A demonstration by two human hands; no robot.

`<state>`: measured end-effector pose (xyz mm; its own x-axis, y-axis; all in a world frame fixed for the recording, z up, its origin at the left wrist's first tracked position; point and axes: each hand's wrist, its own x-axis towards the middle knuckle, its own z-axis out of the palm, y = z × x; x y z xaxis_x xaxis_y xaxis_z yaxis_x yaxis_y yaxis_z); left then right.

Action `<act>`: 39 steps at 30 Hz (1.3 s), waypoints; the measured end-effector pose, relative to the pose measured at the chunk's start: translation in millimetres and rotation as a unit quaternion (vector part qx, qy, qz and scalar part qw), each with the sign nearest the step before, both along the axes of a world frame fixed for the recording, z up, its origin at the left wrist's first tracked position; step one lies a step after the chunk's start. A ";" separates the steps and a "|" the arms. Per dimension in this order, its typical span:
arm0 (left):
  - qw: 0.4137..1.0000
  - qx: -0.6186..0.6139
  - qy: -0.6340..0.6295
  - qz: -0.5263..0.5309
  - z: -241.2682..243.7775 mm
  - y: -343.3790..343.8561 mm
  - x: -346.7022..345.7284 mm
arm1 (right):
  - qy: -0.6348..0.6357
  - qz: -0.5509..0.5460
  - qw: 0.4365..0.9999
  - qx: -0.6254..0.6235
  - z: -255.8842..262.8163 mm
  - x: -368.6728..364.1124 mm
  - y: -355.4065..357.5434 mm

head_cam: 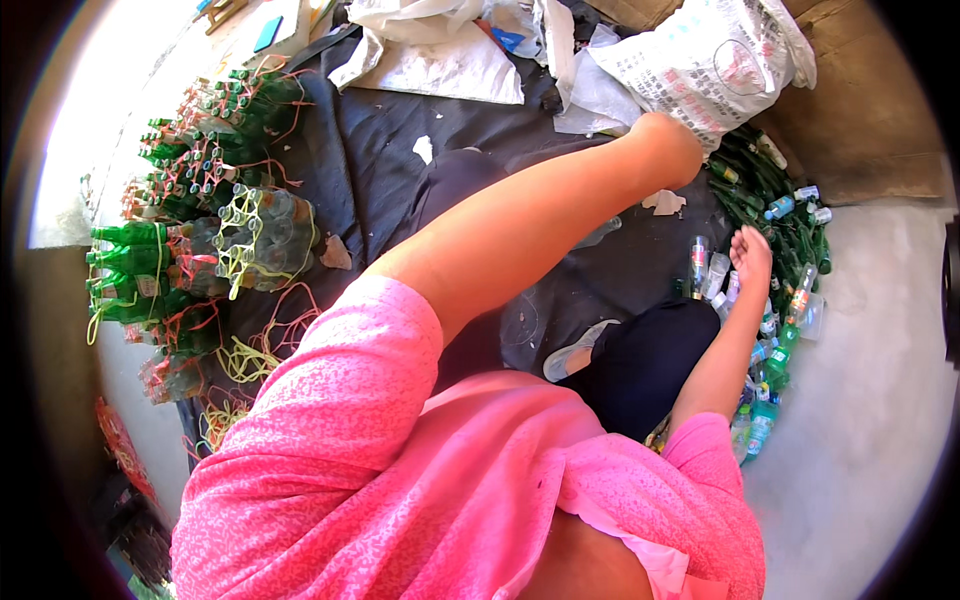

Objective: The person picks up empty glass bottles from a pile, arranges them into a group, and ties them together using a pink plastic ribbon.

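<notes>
My left hand reaches across to the lower corner of a white woven sack bearing printed writing. It looks curled around the sack's edge, though its fingers are mostly hidden. The sack leans over a long heap of green glass bottles. My right hand is raised above the inner edge of this heap, fingers apart and holding nothing. Just left of it stands a clear bottle with a red label. Nearer to me the heap turns to plastic bottles, among them a green one.
Bundles of green bottles and clear bottles, tied with string, stand at the left. Loose yellow string lies beside them. White sheeting rests on the dark ground cloth. Cardboard stands behind the sack.
</notes>
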<state>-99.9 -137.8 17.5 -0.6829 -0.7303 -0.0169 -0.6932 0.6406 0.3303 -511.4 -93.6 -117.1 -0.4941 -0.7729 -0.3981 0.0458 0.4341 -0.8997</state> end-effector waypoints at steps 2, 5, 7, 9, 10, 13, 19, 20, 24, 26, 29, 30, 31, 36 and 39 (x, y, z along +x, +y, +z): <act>1.000 -0.022 0.006 -0.007 0.6 8.4 -0.5 | -0.032 -0.024 0.996 -0.076 -25.2 -36.1 55.6; 0.999 -0.032 0.004 -0.023 5.1 18.9 -1.7 | 0.338 0.116 0.932 0.068 -88.3 -72.4 174.1; 0.998 -0.041 0.025 -0.038 7.6 22.3 -1.4 | 0.260 0.082 0.945 0.178 -134.6 -71.0 266.8; 0.997 -0.052 0.014 -0.049 7.5 21.9 -2.4 | 0.207 0.063 0.939 0.268 -176.8 -45.2 352.9; 0.997 -0.057 0.008 -0.057 5.9 21.6 -3.9 | 0.193 0.068 0.933 0.296 -194.5 -27.3 386.5; 0.994 -0.012 -0.008 -0.106 -1.7 15.0 -8.3 | 0.165 0.106 0.918 0.346 -234.0 34.7 459.8; 0.988 0.101 0.046 -0.110 -5.5 -8.0 15.4 | 0.162 0.097 0.926 0.328 -281.0 120.8 534.1; 0.992 0.081 0.037 -0.091 -1.6 -12.7 23.4 | 0.163 0.084 0.929 0.321 -284.3 123.4 537.4; 0.979 0.146 0.097 -0.106 16.7 -37.7 44.4 | 0.168 0.048 0.942 0.287 -290.7 134.4 538.2; 0.972 0.179 0.089 -0.121 18.2 -52.3 47.5 | 0.172 0.042 0.946 0.272 -295.4 136.4 537.5; 0.995 0.065 0.003 -0.078 -0.3 -62.9 55.4 | 0.186 0.044 0.952 0.238 -315.8 137.3 536.2; 0.998 0.044 -0.018 -0.049 -12.2 -62.6 58.3 | 0.191 0.047 0.955 0.223 -326.0 137.7 535.4; 0.996 0.082 -0.026 -0.039 -25.9 -59.4 62.9 | 0.195 0.053 0.957 0.210 -337.1 138.3 534.1; 0.899 0.398 -0.168 0.067 -59.6 -54.4 82.9 | 0.281 0.291 0.881 0.245 -370.1 150.2 522.3; 0.941 0.326 0.020 0.084 -59.1 -56.5 83.7 | 0.302 0.202 0.907 0.214 -348.6 155.5 527.4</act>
<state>-16.2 -194.2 -41.7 -0.5676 -0.6721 -0.4755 -0.7455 0.1745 0.6433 -355.9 433.7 -465.8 -0.4321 -0.7781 -0.4560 -0.6400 0.6208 -0.4528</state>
